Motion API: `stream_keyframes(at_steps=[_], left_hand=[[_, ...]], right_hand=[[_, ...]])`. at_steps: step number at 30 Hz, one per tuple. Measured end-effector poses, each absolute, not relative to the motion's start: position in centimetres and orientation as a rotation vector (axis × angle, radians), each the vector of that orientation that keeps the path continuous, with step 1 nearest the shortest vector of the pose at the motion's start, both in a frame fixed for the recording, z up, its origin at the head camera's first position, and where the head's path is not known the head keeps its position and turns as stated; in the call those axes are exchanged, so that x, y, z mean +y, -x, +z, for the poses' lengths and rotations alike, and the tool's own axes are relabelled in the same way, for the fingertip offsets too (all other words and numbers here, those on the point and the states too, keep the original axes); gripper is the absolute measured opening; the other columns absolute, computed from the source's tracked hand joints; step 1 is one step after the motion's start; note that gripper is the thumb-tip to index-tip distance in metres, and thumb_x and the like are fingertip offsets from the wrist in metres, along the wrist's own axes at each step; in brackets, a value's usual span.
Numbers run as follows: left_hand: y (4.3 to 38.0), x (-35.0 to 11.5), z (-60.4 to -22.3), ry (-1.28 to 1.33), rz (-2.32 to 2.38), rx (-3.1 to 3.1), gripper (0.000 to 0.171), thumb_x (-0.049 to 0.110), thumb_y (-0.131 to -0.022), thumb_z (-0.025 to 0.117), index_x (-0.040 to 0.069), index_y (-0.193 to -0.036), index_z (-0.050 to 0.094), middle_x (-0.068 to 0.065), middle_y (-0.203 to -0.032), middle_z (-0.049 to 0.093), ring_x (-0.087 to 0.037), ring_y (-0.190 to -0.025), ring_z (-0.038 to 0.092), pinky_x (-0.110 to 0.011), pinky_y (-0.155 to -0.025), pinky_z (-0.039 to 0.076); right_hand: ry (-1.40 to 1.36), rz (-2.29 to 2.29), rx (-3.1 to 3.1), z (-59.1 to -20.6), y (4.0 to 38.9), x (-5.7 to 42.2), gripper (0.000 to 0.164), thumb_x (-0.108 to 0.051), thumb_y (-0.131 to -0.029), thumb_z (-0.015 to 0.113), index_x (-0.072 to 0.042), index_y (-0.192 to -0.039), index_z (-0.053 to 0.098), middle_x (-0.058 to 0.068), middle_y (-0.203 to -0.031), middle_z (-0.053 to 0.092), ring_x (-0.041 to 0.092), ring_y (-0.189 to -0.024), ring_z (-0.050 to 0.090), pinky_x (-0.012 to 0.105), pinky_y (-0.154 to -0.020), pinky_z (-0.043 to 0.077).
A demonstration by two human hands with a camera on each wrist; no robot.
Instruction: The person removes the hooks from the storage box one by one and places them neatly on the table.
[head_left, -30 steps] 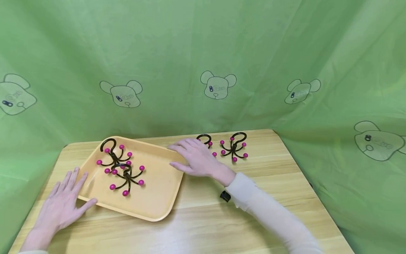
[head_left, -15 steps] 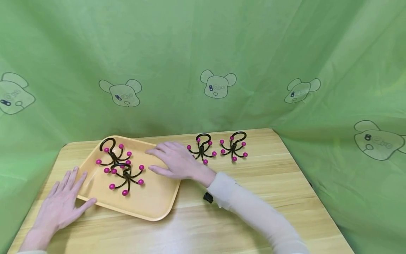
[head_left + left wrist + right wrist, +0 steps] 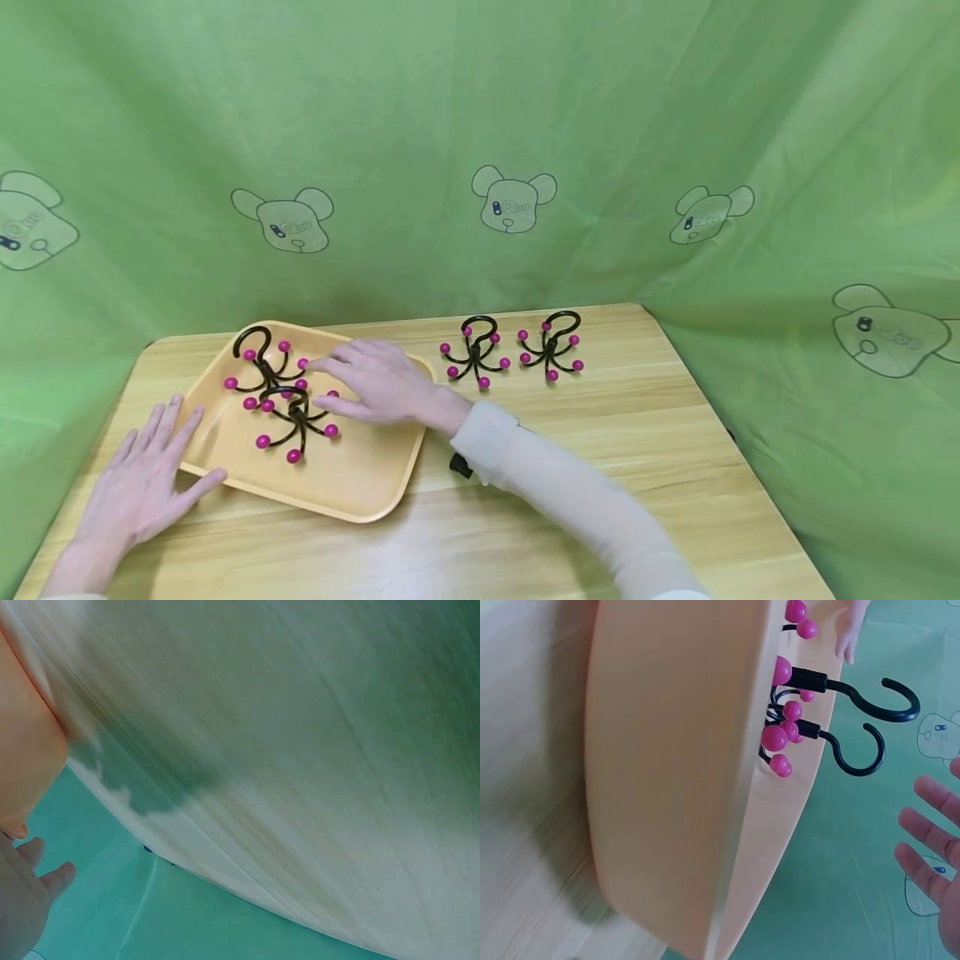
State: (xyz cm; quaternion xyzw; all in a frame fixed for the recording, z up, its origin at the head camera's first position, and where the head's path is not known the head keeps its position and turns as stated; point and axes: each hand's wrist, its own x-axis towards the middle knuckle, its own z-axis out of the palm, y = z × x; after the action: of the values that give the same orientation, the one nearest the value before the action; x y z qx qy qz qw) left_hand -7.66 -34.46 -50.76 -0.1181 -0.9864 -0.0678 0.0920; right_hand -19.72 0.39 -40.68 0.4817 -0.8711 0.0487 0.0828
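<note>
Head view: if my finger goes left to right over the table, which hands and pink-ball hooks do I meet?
Left hand → two hooks in the tray → right hand → first table hook → last table hook.

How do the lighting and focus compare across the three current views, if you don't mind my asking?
Head view: fairly even light, with pale glare on the table near the tray; left wrist view: soft wood grain, the cloth tinted teal, and a dark shadow on the table; right wrist view: shadow along the tray's side, black hooks fairly crisp.
</note>
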Motion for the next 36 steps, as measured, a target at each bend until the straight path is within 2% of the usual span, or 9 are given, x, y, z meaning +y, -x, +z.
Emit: stream_keyframes(at_steps=[4,9,14,21,24,26,30,32,36], left_hand=[[7.6,-34.5,-50.8,0.352,-0.2,-2.93,0.102,0.062,-0.097,0.06,0.007,-0.17,0.014,-0.016,-0.178,-0.007,-0.026,-0.166,-0.016,-0.04,-0.133,-0.019],[7.6,-34.5,-50.8,0.352,-0.198,-2.927,0.102,0.062,-0.097,0.061,0.007,-0.169,0.015,-0.015,-0.178,-0.007,-0.024,-0.165,-0.017,-0.028,-0.128,-0.025],[7.6,-34.5,-50.8,0.35,-0.202,-2.929,0.102,0.062,-0.097,0.061,0.007,-0.169,0.014,-0.015,-0.178,-0.008,-0.022,-0.165,-0.018,-0.04,-0.133,-0.019],[7.6,-34.5,-50.8,0.35,-0.192,-2.924,0.102,0.063,-0.097,0.06,0.007,-0.169,0.015,-0.015,-0.178,-0.007,-0.022,-0.165,-0.018,-0.031,-0.129,-0.024],[7.6,-34.5,-50.8,0.35,-0.199,-2.924,0.102,0.062,-0.097,0.061,0.007,-0.169,0.015,-0.015,-0.178,-0.006,-0.027,-0.166,-0.015,-0.04,-0.134,-0.019],[7.5,-34.5,-50.8,0.349,-0.203,-2.926,0.101,0.062,-0.097,0.061,0.007,-0.169,0.016,-0.016,-0.178,-0.006,-0.029,-0.167,-0.013,-0.053,-0.136,-0.011],[7.5,-34.4,-50.8,0.348,-0.208,-2.929,0.101,0.062,-0.097,0.06,0.006,-0.169,0.016,-0.016,-0.178,-0.006,-0.026,-0.166,-0.016,-0.065,-0.134,0.002],[7.5,-34.4,-50.8,0.349,-0.207,-2.927,0.101,0.063,-0.097,0.06,0.007,-0.169,0.016,-0.016,-0.178,-0.006,-0.023,-0.165,-0.018,-0.062,-0.135,-0.001],[7.5,-34.4,-50.8,0.352,-0.202,-2.922,0.102,0.062,-0.097,0.06,0.007,-0.169,0.015,-0.015,-0.178,-0.007,-0.022,-0.165,-0.018,-0.045,-0.135,-0.016]], right_hand=[[-1.456,0.127,-2.606,-40.8,19.8,-0.7,0.057,-0.058,-0.108,0.047,-0.025,-0.154,0.052,-0.004,-0.142,0.067,0.013,-0.13,0.063,0.031,-0.113,0.054],[-1.465,0.111,-2.604,-41.1,20.0,-1.8,0.055,-0.056,-0.108,0.047,-0.025,-0.154,0.053,-0.004,-0.141,0.067,0.012,-0.128,0.063,0.028,-0.113,0.053],[-1.465,0.148,-2.593,-41.6,20.3,-2.6,0.051,-0.054,-0.109,0.048,-0.027,-0.151,0.056,-0.006,-0.136,0.068,0.009,-0.121,0.064,0.024,-0.105,0.055],[-1.471,0.146,-2.566,-42.4,20.6,-3.6,0.048,-0.053,-0.109,0.048,-0.029,-0.149,0.057,-0.009,-0.137,0.068,0.006,-0.121,0.065,0.02,-0.101,0.056],[-1.482,0.151,-2.568,-42.7,20.6,-4.0,0.047,-0.053,-0.109,0.048,-0.03,-0.149,0.058,-0.01,-0.133,0.069,0.005,-0.116,0.065,0.018,-0.095,0.055],[-1.487,0.139,-2.562,-42.8,20.6,-4.2,0.046,-0.052,-0.109,0.048,-0.03,-0.148,0.058,-0.011,-0.129,0.069,0.004,-0.111,0.065,0.016,-0.089,0.055],[-1.5,0.081,-2.537,-43.0,20.5,-4.5,0.046,-0.053,-0.109,0.047,-0.03,-0.148,0.06,-0.011,-0.125,0.07,0.003,-0.105,0.064,0.013,-0.079,0.052],[-1.504,0.061,-2.539,-43.0,20.4,-4.7,0.045,-0.052,-0.11,0.046,-0.031,-0.147,0.06,-0.011,-0.126,0.07,0.003,-0.104,0.064,0.013,-0.077,0.052],[-1.501,0.052,-2.553,-42.9,20.4,-4.9,0.043,-0.05,-0.111,0.045,-0.03,-0.146,0.061,-0.011,-0.127,0.069,0.003,-0.105,0.064,0.014,-0.08,0.054]])
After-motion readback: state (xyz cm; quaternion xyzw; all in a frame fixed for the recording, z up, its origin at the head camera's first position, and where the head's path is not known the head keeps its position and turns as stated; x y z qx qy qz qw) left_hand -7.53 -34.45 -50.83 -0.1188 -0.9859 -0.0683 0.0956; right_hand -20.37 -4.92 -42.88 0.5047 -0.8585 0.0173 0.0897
